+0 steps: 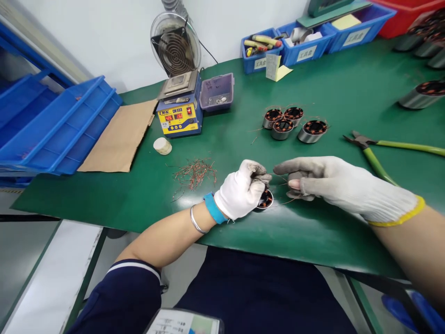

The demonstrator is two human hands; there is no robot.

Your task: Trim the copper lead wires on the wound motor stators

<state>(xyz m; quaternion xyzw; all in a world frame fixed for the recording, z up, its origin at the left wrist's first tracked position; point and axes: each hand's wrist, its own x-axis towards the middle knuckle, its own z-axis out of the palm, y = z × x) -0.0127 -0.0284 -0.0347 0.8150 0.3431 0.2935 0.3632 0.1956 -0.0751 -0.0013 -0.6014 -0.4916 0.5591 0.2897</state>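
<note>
Head view: my left hand (245,189), in a white knit glove with greyed fingertips, is curled round a small round silver-metal stator with black and copper-coloured insides (266,199); grasping it, as far as I can see. The stator sits under those fingers, at their right side, near the front edge of the green tabletop (229,144). My right hand (313,178), in a yellow-cuffed white glove, is just right of it, index finger stretched out, other fingers bent; thin copper-coloured wires (283,184) run between the hands. Can't tell if the right fingers pinch one. Beyond my hands: four similar metal stators (282,131), three touching, one just beside. Beyond my right hand: green-handled metal cutting pliers (370,143). Left of my left hand: loose pile of copper-coloured wire bits (196,174); farther left, a short white round tub (162,146).
</note>
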